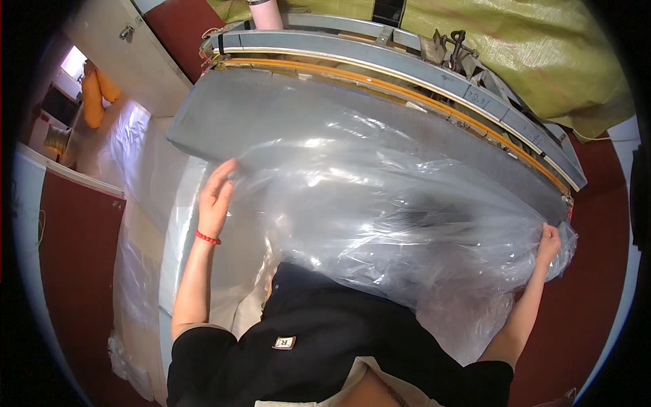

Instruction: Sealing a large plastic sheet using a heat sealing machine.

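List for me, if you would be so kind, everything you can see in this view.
Plastic film: one main sheet visible, clear, across the grey surface
Grey surface: one, grey, under the film
Metal frame: one, grey, along the far edge
Orange strip: at least one, orange, beside the frame
Metal hardware: count unclear, dark, behind the frame
Bottle: one, pink, top, left of centre
Cover: count unclear, yellow-green, along the top
Door: one, pale, upper left
Bulky items: count unclear, orange, through the doorway
Bracelet: one, red, left wrist
Shirt: one, black, bottom centre
Left hand: one, bare, left of centre, fingers open
Right hand: one, bare, right, pinching film
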